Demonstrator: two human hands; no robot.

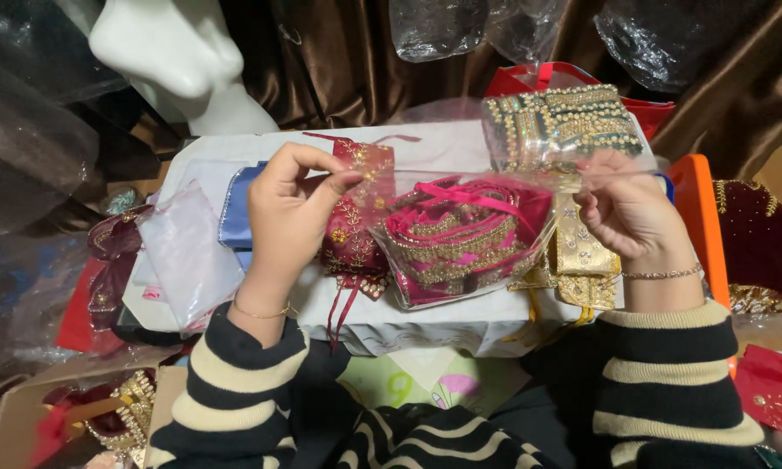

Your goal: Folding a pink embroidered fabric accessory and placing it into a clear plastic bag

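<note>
Both hands are holding up 1 clear plastic pouch (465, 239) stuffed with pink and gold trim, just above the white box (425, 326). The left hand (291, 213) is pinching its top left corner, fingers closed on the film; the right hand (625, 213) is clamping the right edge. Bagging seems underway, and closing the mouth would need a steady, even pull.

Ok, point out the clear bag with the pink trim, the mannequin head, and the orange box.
clear bag (465, 239), head view, its front face.
mannequin head (178, 52), head view, its cheek.
orange box (699, 217), head view, its side wall.
</note>
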